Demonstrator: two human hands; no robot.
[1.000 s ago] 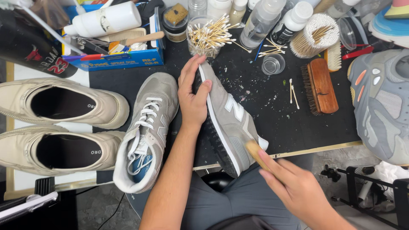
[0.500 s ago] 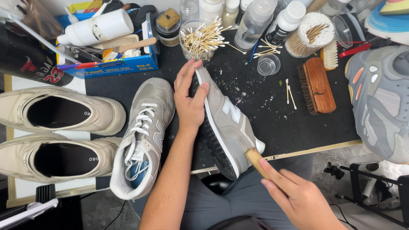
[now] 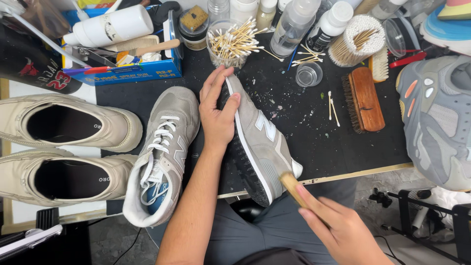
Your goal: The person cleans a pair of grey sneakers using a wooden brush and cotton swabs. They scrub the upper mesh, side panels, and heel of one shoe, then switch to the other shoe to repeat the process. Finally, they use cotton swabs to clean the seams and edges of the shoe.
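I see the black surface (image 3: 314,142) carrying a grey shoe (image 3: 260,142) tipped on its side, toe away from me, heel at the near edge. My left hand (image 3: 218,115) is clasped over its toe end and sole. My right hand (image 3: 343,230) grips a wooden brush (image 3: 290,185) touching the heel, so the shoe's long axis runs from this grip up-left toward the other.

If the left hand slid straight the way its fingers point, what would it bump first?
Probably the cup of cotton swabs, just beyond the left hand on the grey shoe; depth is unclear.
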